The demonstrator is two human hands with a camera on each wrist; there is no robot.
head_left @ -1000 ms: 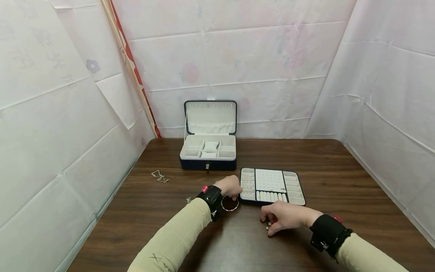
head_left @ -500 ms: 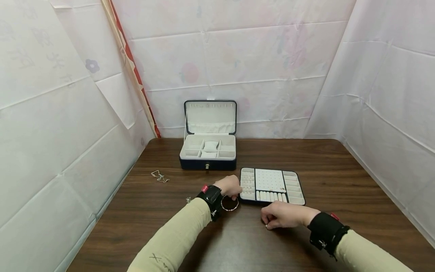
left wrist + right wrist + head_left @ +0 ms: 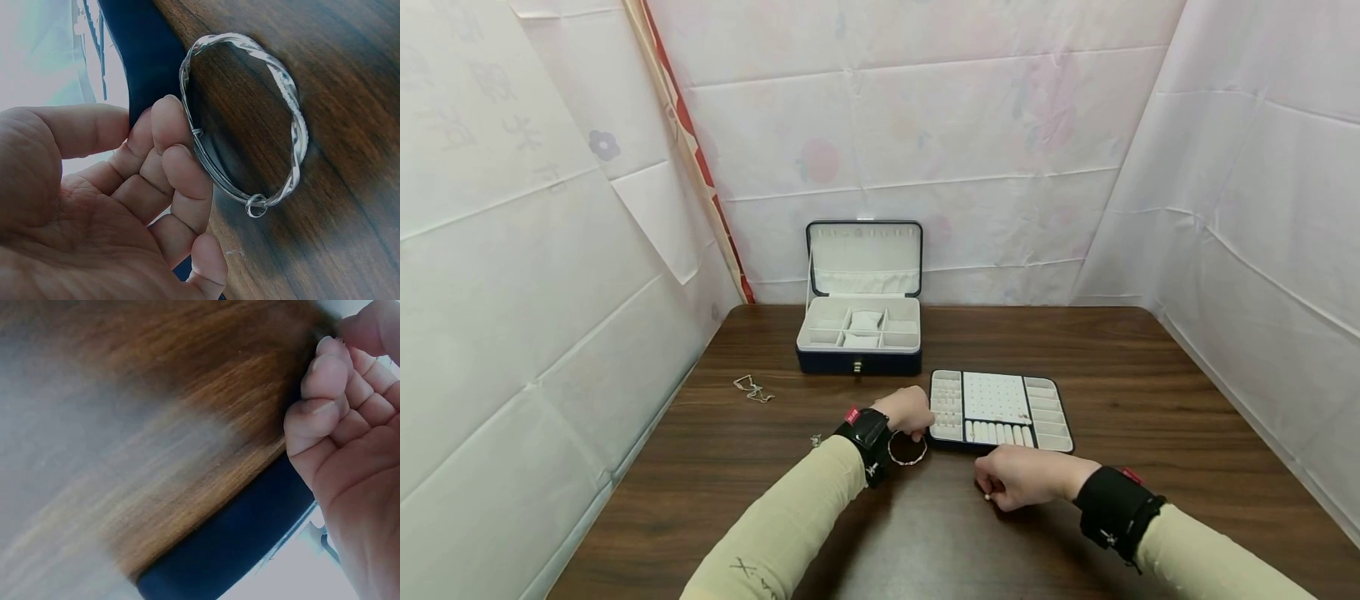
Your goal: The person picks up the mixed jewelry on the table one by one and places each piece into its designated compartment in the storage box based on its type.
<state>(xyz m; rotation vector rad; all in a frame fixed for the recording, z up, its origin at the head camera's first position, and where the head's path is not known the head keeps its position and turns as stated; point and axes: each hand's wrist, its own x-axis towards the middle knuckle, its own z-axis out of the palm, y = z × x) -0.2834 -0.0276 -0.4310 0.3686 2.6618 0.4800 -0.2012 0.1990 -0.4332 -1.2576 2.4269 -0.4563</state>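
In the head view my right hand (image 3: 1026, 479) is low over the table in front of the jewelry tray (image 3: 997, 400). Between its thumb and index finger it pinches a tiny pale earring (image 3: 987, 497); the fingers hide most of it in the right wrist view. My left hand (image 3: 908, 410) rests against the tray's left side, its fingers loosely curled, nothing seen held in it. A twisted silver bracelet (image 3: 290, 119) lies on the table right beside the left fingertips, also visible below that hand in the head view. The tray has ring rolls, a dotted earring panel and small compartments.
Behind the hands stands a navy jewelry box (image 3: 859, 362), lid raised, with two white cushions inside. A thin necklace (image 3: 752, 388) lies at the left of the wooden table (image 3: 1075, 350). Near the left forearm is a small silvery piece (image 3: 816, 440). White sheets surround the table.
My right thumb and index finger have closed on the small earring that lay between them. That hand has shifted slightly. The left hand, bracelet and tray look unmoved.
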